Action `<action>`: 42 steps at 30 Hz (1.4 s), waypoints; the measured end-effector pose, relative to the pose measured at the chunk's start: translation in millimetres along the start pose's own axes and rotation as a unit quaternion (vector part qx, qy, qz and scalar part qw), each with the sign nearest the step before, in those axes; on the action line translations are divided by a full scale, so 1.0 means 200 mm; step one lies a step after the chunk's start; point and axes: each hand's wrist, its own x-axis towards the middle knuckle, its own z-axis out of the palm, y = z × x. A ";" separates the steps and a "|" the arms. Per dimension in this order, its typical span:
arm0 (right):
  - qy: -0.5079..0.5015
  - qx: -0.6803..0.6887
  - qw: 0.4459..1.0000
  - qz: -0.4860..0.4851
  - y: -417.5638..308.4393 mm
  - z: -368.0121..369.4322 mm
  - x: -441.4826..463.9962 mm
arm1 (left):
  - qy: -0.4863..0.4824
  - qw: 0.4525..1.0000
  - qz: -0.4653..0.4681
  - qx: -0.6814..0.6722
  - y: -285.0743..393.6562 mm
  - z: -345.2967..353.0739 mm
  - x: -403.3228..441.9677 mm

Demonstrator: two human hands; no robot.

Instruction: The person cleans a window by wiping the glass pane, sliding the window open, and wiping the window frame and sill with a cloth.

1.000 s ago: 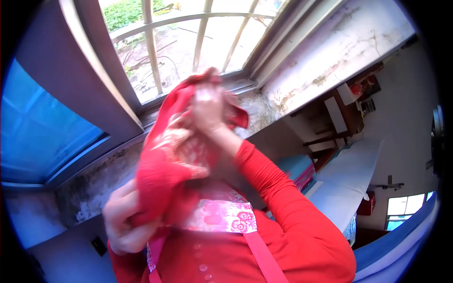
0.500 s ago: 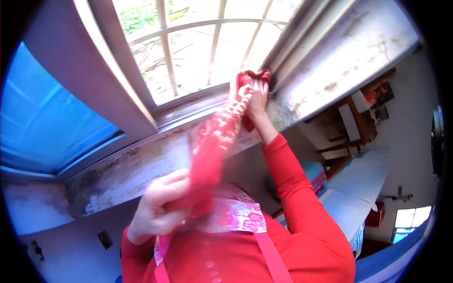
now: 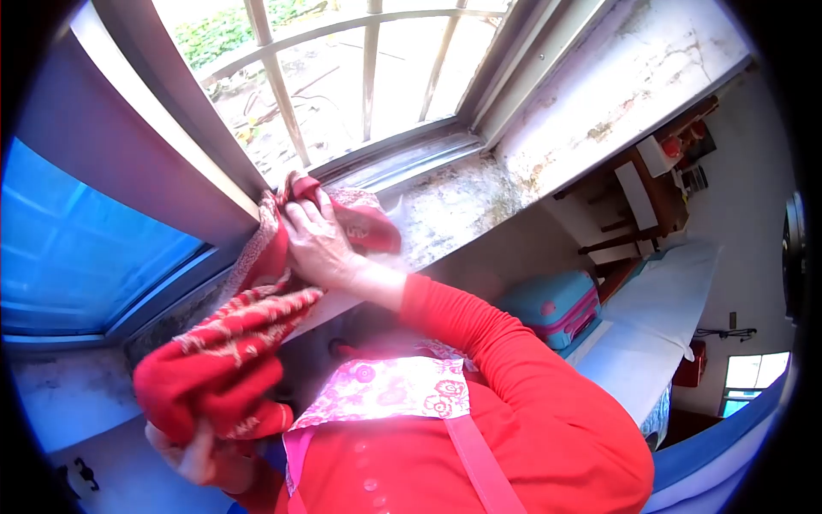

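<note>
A red cloth with a pale pattern stretches from the window sill down to the lower left. My right hand presses its upper part against the sill, beside the lower corner of the window frame, with the fingers on the fabric. Lower down, my left hand grips the bunched lower end of the cloth, its fingers partly hidden by the fabric and a little blurred.
Window bars cross the opening ahead. A blue pane is at the left. To the right are a turquoise and pink suitcase, a bed with a pale sheet and wooden furniture.
My right hand and the cloth's upper part have moved left along the sill from the right window corner. My left hand has moved down and left with the lower end.
</note>
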 end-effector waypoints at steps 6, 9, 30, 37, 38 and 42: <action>-0.006 -0.171 0.985 0.018 0.37 -0.26 -0.07 | -0.170 0.985 0.028 0.022 -0.04 0.04 0.11; -0.102 -0.228 0.963 0.098 0.61 -0.48 -0.11 | -0.170 0.980 0.071 0.073 -0.18 0.21 0.13; -0.216 -0.221 0.928 0.207 0.65 -0.50 -0.06 | -0.371 0.929 0.018 0.013 -0.15 0.57 0.19; -0.206 -0.293 0.876 0.324 0.87 -0.59 -0.02 | -0.413 0.910 -0.015 0.021 -0.20 0.59 0.24; -0.236 -0.273 0.875 0.323 0.83 -0.56 0.02 | -0.412 0.910 -0.031 0.029 -0.20 0.58 0.23; -0.284 -0.231 0.893 0.263 0.44 -0.40 0.09 | -0.362 0.931 -0.037 0.024 -0.18 0.56 0.22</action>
